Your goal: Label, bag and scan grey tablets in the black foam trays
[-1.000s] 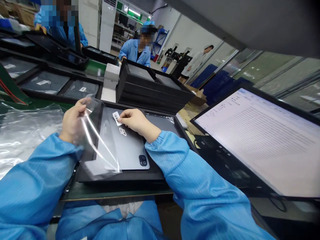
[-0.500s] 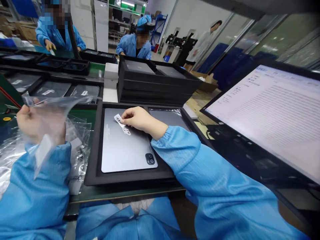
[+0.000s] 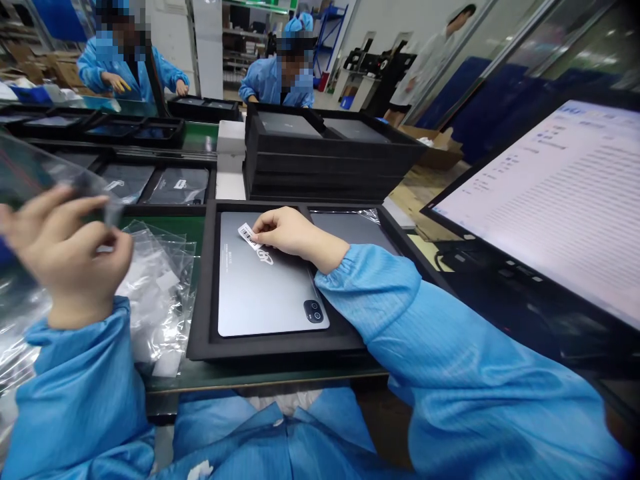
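My right hand (image 3: 285, 230) pinches a small white barcode tag (image 3: 248, 235) over the back of a silver-grey tablet (image 3: 267, 293). The tag's white loop (image 3: 265, 257) lies against the tablet's back. Camera side up, the tablet sits in the left compartment of a black foam tray (image 3: 203, 313). At the far left, my left hand (image 3: 75, 250) is raised with its fingers curled on a clear plastic bag (image 3: 50, 163), slightly blurred. In the tray's right compartment lies another tablet (image 3: 350, 230) with shiny film at its top edge, partly covered by my right arm.
Several clear bags (image 3: 155, 287) are heaped left of the tray. Behind it stands a stack of black trays (image 3: 320, 167); more trays with tagged tablets (image 3: 177, 185) line the back left. A monitor (image 3: 555, 200) stands at right. Two co-workers (image 3: 280, 77) in blue sit across; another person (image 3: 430, 63) stands farther back.
My left hand has swung up and left with the clear bag, away from the tray. My right hand keeps its pinch on the tag over the tablet. The view has shifted slightly.
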The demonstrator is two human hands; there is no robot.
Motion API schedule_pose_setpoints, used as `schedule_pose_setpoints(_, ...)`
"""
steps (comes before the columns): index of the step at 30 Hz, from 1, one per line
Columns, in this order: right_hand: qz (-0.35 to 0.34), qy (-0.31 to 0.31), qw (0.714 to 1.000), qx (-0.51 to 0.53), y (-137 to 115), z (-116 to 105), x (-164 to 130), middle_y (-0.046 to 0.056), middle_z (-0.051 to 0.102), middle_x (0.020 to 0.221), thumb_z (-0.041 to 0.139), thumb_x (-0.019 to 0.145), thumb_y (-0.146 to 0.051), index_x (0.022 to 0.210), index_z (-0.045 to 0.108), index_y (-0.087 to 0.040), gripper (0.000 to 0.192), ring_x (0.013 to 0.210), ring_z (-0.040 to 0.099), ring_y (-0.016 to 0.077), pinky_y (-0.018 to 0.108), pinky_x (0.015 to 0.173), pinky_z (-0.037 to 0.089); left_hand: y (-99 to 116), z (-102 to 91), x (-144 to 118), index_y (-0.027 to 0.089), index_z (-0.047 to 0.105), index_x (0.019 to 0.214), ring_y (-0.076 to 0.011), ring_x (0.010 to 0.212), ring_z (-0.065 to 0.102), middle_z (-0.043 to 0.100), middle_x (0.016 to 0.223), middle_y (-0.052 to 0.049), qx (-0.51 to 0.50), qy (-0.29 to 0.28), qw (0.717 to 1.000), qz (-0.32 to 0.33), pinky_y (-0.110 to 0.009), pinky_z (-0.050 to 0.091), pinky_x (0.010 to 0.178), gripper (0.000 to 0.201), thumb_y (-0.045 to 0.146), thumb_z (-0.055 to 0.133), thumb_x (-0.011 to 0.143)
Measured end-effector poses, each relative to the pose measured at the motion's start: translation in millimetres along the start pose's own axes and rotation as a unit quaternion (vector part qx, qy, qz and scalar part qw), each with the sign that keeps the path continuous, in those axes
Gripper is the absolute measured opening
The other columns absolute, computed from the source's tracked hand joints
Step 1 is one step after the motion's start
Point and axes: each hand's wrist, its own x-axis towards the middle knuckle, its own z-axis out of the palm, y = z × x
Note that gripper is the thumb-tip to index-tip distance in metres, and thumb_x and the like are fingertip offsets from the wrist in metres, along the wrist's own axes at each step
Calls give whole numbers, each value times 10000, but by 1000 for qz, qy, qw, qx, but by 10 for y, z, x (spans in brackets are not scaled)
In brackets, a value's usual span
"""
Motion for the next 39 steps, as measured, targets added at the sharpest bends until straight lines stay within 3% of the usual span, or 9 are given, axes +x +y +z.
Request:
schedule_pose_setpoints(5, 5, -3, 1000, -19, -52, 2, -30, -13, 688, 690, 758, 764, -135, 709, 715, -151, 72, 652, 597, 110, 240, 681, 461, -494, 584, -24, 149, 643, 861, -606, 1464, 271, 562, 1456, -227, 163, -269, 922, -226, -926, 1, 1039, 499, 576, 825, 678)
schedule_pose_setpoints(9, 8, 20, 999, -27, -138, -86, -49, -3, 673, 665, 729, 789, -106, 739, 709, -143, 65, 596, 576, 111, 244, 637, 454, -676, 686, -34, 144, 653, 1207, -599, 1530, 114, 356, 1620, -272, 128, -256, 924, -254, -887, 29, 1094, 675, 693, 650, 814)
schedule_pose_setpoints(14, -40, 162, 986, 21, -157, -472, -120, 0, 658, 641, 706, 781, -129, 755, 663, -160, 59, 630, 650, 149, 244, 640, 496, 385, 483, 36, 188, 662, 1185, -322, 1414, 492, 602, 1415, -172, -13, -37, 994, 103, -536, 317, 1244, 368, 463, 503, 999)
schedule_pose_setpoints(18, -10, 238, 966, 95, -78, -738, -271, 10, 651, 613, 701, 743, -126, 691, 596, -176, 128, 635, 688, 170, 250, 638, 538, 1414, 696, -14, 197, 652, 1286, -245, 1336, 572, 649, 1375, -121, -65, -428, 847, 308, -388, 439, 1160, 348, 381, 498, 1034)
schedule_pose_setpoints(21, 31, 252, 960, 119, -25, -793, -363, 3, 618, 558, 710, 715, -106, 636, 567, -183, 181, 580, 660, 155, 236, 602, 529, 1694, 1073, -52, 193, 648, 1318, -268, 1231, 623, 658, 1336, -132, -14, -539, 775, 330, -396, 479, 1081, 380, 404, 538, 1021)
schedule_pose_setpoints(26, 49, 213, 971, 97, 12, -789, -428, 0, 606, 524, 678, 705, -57, 598, 571, -186, 199, 557, 640, 154, 235, 591, 513, 1696, 1428, -43, 163, 720, 1122, -254, 951, 642, 687, 1032, -145, 32, -520, 755, 399, -380, 494, 864, 404, 450, 441, 1064)
schedule_pose_setpoints(33, 50, 293, 947, -122, 95, -965, -368, 100, 709, 685, 694, 666, -27, 591, 640, -189, 186, 856, 733, 284, 319, 793, 542, 1868, 1384, 146, 161, 683, 865, -243, 864, 604, 677, 908, -143, 12, -509, 743, 435, -401, 458, 844, 587, 504, 261, 1087)
schedule_pose_setpoints(36, 59, 216, 974, -44, 19, -855, -391, 88, 706, 649, 718, 673, -18, 552, 627, -188, 227, 775, 735, 266, 320, 750, 570, 1810, 1243, 237, 179, 650, 798, -242, 881, 611, 674, 874, -125, -66, -406, 826, 386, -418, 475, 852, 622, 576, 258, 1073)
schedule_pose_setpoints(39, 57, 14, 997, 43, -139, -560, -456, 29, 655, 533, 749, 700, -17, 491, 592, -184, 310, 581, 669, 180, 274, 624, 565, 1703, 1043, 295, 173, 627, 756, -223, 897, 618, 657, 849, -83, -200, -181, 916, 297, -447, 481, 877, 578, 564, 339, 1070)
